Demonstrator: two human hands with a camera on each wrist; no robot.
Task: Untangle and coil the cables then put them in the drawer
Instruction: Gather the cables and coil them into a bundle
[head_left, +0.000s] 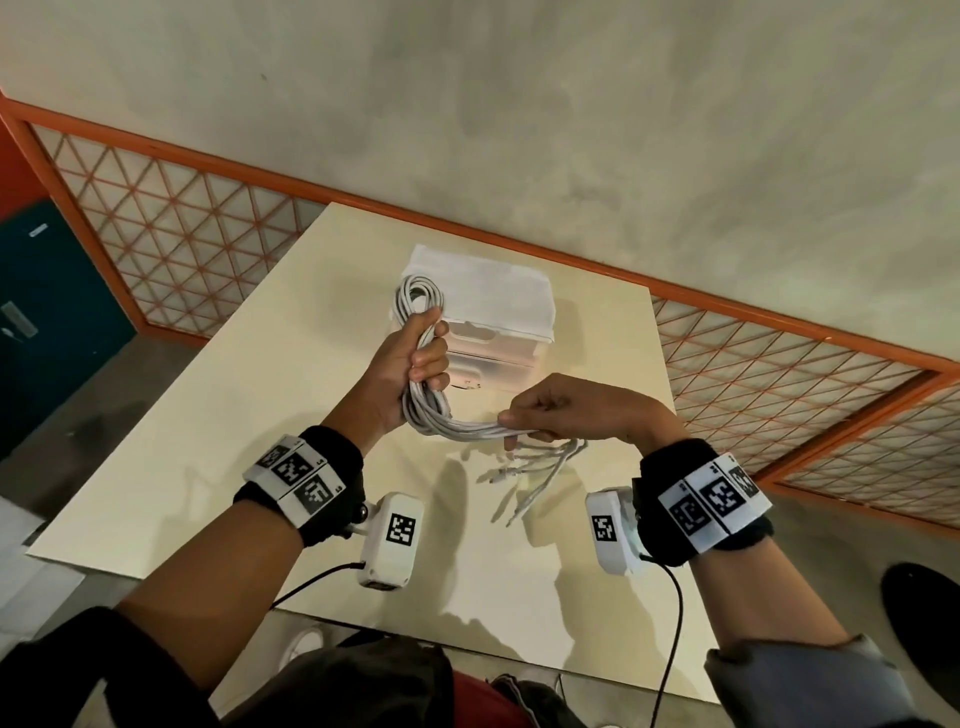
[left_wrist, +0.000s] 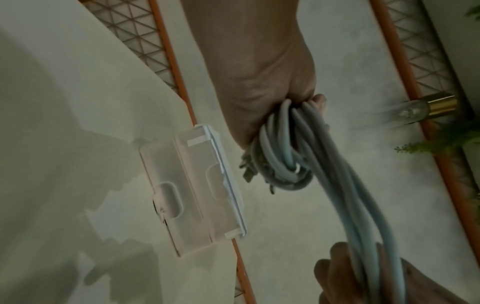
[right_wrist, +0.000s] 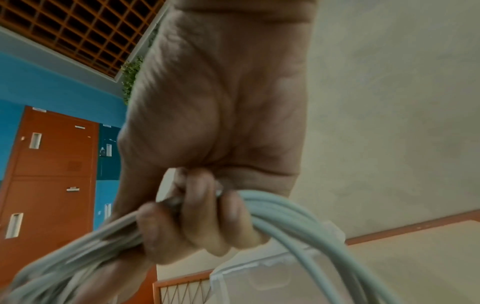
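A bundle of grey-white cables (head_left: 447, 415) hangs above the cream table (head_left: 208, 441), held by both hands. My left hand (head_left: 428, 353) grips the coiled part, and a loop (head_left: 415, 296) stands out above the fist. My right hand (head_left: 524, 415) grips the strands lower right, with several loose plug ends (head_left: 535, 467) dangling under it. The left wrist view shows the cables (left_wrist: 285, 144) leaving the left hand (left_wrist: 272, 102) and running down to the right hand's fingers (left_wrist: 345, 267). In the right wrist view the right hand (right_wrist: 202, 222) curls round the cables (right_wrist: 298, 216). The translucent white drawer unit (head_left: 498, 312) stands just behind the hands, its two drawers pushed in.
An orange-framed lattice fence (head_left: 182, 234) runs behind the table. A teal locker (head_left: 47, 312) stands at far left, and orange lockers (right_wrist: 52, 174) appear in the right wrist view. A dark round object (head_left: 919, 613) sits beyond the table's right edge.
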